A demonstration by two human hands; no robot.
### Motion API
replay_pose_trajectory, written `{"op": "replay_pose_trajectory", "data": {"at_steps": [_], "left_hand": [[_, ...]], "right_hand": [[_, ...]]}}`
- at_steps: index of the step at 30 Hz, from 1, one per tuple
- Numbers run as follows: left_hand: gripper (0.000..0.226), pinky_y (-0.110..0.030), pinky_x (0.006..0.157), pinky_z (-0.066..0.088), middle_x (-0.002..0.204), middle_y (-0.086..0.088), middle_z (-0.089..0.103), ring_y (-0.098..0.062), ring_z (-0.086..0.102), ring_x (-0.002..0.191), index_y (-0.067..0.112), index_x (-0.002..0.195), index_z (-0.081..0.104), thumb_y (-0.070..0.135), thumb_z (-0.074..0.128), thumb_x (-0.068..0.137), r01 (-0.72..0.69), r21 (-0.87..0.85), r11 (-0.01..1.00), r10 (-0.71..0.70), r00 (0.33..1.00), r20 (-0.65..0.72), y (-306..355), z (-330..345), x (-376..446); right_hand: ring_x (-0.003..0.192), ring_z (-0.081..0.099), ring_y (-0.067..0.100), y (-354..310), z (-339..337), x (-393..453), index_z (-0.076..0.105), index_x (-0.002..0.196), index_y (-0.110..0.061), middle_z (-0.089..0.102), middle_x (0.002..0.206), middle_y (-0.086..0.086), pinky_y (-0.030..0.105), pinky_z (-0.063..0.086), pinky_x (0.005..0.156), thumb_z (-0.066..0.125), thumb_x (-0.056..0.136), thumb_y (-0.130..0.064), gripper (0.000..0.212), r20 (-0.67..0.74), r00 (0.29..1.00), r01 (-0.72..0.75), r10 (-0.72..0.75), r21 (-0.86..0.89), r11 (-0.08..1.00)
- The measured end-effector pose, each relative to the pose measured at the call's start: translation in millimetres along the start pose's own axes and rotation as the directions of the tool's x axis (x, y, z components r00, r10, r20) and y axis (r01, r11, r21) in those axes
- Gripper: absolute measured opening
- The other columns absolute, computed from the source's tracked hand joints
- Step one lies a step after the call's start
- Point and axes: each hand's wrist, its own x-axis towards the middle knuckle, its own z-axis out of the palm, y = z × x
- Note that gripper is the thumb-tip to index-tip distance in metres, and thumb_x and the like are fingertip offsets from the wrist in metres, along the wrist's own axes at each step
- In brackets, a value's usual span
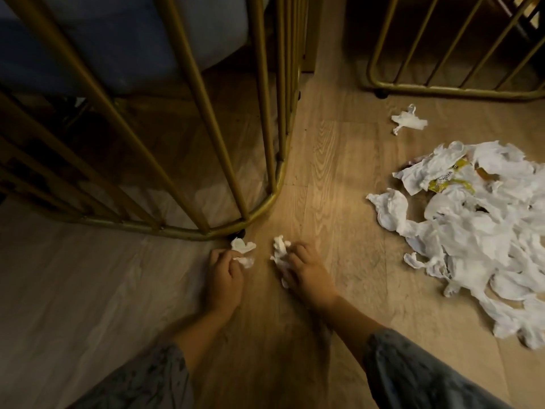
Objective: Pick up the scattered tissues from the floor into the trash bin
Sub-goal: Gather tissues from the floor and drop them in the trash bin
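Standing at the left, a gold barred frame (206,149) serves as the landmark on the wooden floor (333,178). Just in front of its curved base, a small crumpled tissue (243,251) is pinched by the curled fingers of the left hand (224,274). Right of that base, a second tissue (281,258) is gripped by the right hand (308,270). Farther right of the frame, a single tissue (408,122) and a large tissue pile (477,240) are seen on the floor.

Wood floor (333,178): tissue heap (477,240), stray tissue (408,122), gold frames (206,231).
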Motion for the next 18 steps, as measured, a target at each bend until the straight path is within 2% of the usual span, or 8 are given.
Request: {"op": "replay_pose_trajectory", "data": {"at_steps": [2, 4, 7, 9, 11, 13, 16, 18], "left_hand": [[0.03, -0.024, 0.065, 0.041, 0.098, -0.005, 0.054, -0.019, 0.057, 0.082, 0.006, 0.099, 0.062, 0.029, 0.046, 0.087, -0.018, -0.039, 0.999, 0.019, 1.0, 0.025, 8, -2, 0], [0.028, -0.022, 0.061, 0.039, 0.089, -0.002, 0.054, -0.013, 0.053, 0.072, 0.012, 0.086, 0.061, 0.04, 0.057, 0.083, -0.063, -0.003, 0.998, 0.063, 0.996, 0.062, 15, -1, -3], [0.024, -0.024, 0.06, 0.04, 0.08, -0.002, 0.055, -0.011, 0.05, 0.066, 0.013, 0.066, 0.057, 0.025, 0.074, 0.08, -0.161, 0.072, 0.984, 0.148, 0.976, 0.16, 25, 8, -6], [0.014, -0.029, 0.067, 0.045, 0.096, -0.004, 0.058, -0.014, 0.054, 0.078, 0.005, 0.072, 0.062, 0.01, 0.07, 0.082, -0.226, 0.088, 0.97, 0.197, 0.947, 0.253, 40, 14, -7], [0.004, -0.023, 0.076, 0.041, 0.109, -0.006, 0.059, -0.017, 0.056, 0.091, 0.002, 0.084, 0.065, 0.006, 0.065, 0.084, -0.274, 0.068, 0.959, 0.243, 0.924, 0.297, 63, 18, -7], [0.005, -0.024, 0.075, 0.042, 0.1, -0.009, 0.064, -0.022, 0.061, 0.092, 0.005, 0.09, 0.063, 0.009, 0.061, 0.087, -0.25, -0.018, 0.968, 0.243, 0.922, 0.302, 96, 20, -11], [0.023, -0.024, 0.077, 0.046, 0.101, -0.009, 0.064, -0.021, 0.061, 0.096, 0.01, 0.109, 0.056, 0.01, 0.063, 0.088, -0.269, -0.142, 0.952, 0.301, 0.904, 0.304, 148, 20, -25], [0.038, -0.026, 0.078, 0.049, 0.108, -0.007, 0.063, -0.019, 0.061, 0.096, 0.012, 0.119, 0.051, 0.011, 0.067, 0.084, -0.326, -0.202, 0.924, 0.377, 0.867, 0.325, 181, 19, -38]], "right_hand": [[0.099, 0.051, 0.022, 0, -1, -24, 0.066, 0.103, -0.012, 0.06, 0.104, 0.007, 0.036, 0.049, 0.083, 0.059, 0.092, -0.045, 0.036, -0.05, 0.996, 0.074, -0.077, -0.058, 0.996], [0.086, 0.052, 0.021, 2, -5, -43, 0.067, 0.097, -0.012, 0.059, 0.092, 0.005, 0.034, 0.044, 0.074, 0.059, 0.09, -0.053, 0.042, -0.023, 0.992, 0.121, -0.124, -0.1, 0.988], [0.071, 0.056, 0.023, 7, -19, -61, 0.064, 0.102, -0.011, 0.058, 0.091, 0.007, 0.035, 0.05, 0.058, 0.055, 0.095, -0.041, 0.031, 0.075, 0.989, 0.129, -0.124, -0.071, 0.989], [0.069, 0.059, 0.026, 12, -38, -66, 0.06, 0.11, -0.01, 0.058, 0.099, 0.01, 0.037, 0.051, 0.058, 0.051, 0.096, -0.034, 0.029, 0.108, 0.994, 0.036, -0.032, -0.037, 0.999], [0.075, 0.062, 0.029, 14, -66, -67, 0.059, 0.112, -0.01, 0.06, 0.102, 0.011, 0.037, 0.051, 0.064, 0.048, 0.095, -0.035, 0.033, 0.068, 0.994, -0.089, 0.088, 0.018, 0.996], [0.08, 0.061, 0.026, 12, -100, -64, 0.056, 0.112, -0.013, 0.062, 0.099, 0.009, 0.037, 0.05, 0.069, 0.051, 0.095, -0.032, 0.027, -0.003, 0.979, -0.203, 0.205, 0.099, 0.974], [0.084, 0.062, 0.023, 9, -155, -62, 0.052, 0.123, -0.02, 0.067, 0.096, 0.008, 0.034, 0.048, 0.073, 0.058, 0.095, -0.03, 0.031, -0.108, 0.964, -0.232, 0.243, 0.11, 0.967], [0.081, 0.065, 0.025, 6, -193, -65, 0.063, 0.115, -0.017, 0.071, 0.089, 0.01, 0.034, 0.05, 0.071, 0.06, 0.093, -0.039, 0.031, -0.185, 0.959, -0.207, 0.214, 0.057, 0.977]]}}
